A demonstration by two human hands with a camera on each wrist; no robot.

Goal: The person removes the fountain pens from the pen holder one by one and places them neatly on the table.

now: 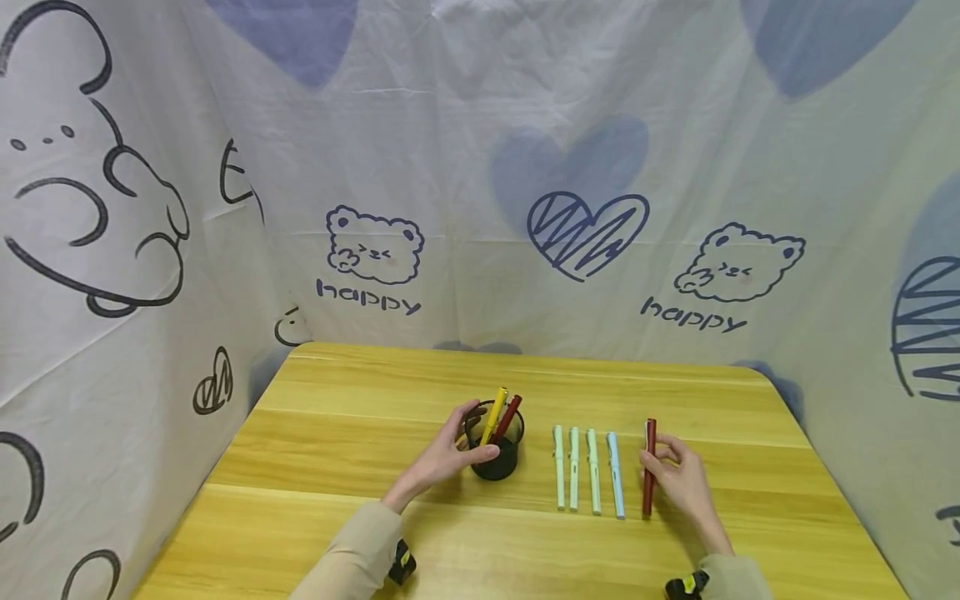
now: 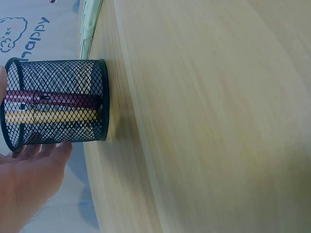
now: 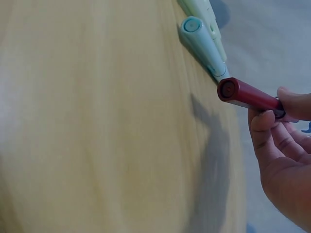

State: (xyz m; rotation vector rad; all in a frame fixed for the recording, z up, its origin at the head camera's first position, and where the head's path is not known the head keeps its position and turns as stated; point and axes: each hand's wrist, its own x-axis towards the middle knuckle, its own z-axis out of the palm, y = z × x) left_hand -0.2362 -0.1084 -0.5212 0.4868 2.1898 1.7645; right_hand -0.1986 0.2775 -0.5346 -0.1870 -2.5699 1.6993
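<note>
My left hand (image 1: 444, 454) holds a black mesh pen holder (image 1: 497, 465) by its side, thumb in front and fingers round the far side. The holder stands upright on the table with a yellow pen (image 1: 493, 415) and a dark red pen (image 1: 509, 417) leaning inside. Through the mesh, both pens show in the left wrist view. Between thumb and fingers, my right hand (image 1: 684, 483) pinches another dark red pen (image 3: 250, 95). In the right wrist view this pen's end is raised above the tabletop. Just left of it lies a light blue pen (image 1: 616, 475).
Three pale green pens (image 1: 574, 468) lie side by side left of the blue one, roughly parallel. They rest on a wooden table (image 1: 360, 392) between the holder and my right hand. A printed cloth (image 1: 465, 275) hangs behind the table's far edge and along the sides.
</note>
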